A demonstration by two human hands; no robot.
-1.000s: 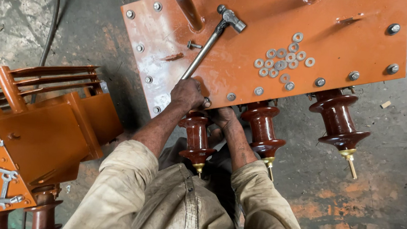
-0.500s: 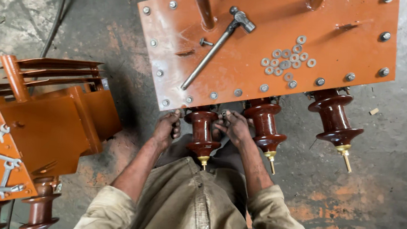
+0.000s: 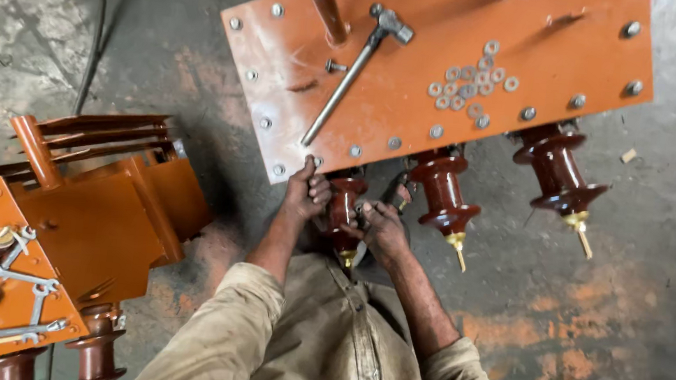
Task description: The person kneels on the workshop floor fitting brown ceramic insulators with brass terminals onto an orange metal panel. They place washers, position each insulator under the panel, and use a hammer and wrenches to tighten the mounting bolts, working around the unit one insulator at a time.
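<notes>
Currently | left hand (image 3: pixel 307 189) grips plate (image 3: pixel 411 114) edge | right hand (image 3: pixel 382 229) closed on insulator (image 3: pixel 344 209) | hammer (image 3: pixel 356 66) atop plate

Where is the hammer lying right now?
In the head view, the hammer lies diagonally on the orange cover plate, left of the pile of washers. Its handle end points down toward the left hand at the plate's near edge.

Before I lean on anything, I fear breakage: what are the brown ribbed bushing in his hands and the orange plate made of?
Bushing: likely glazed ceramic, glossy brown with ribbed sheds. Plate: apparently painted steel, matte orange, scuffed, with bolts along its edge.
</notes>
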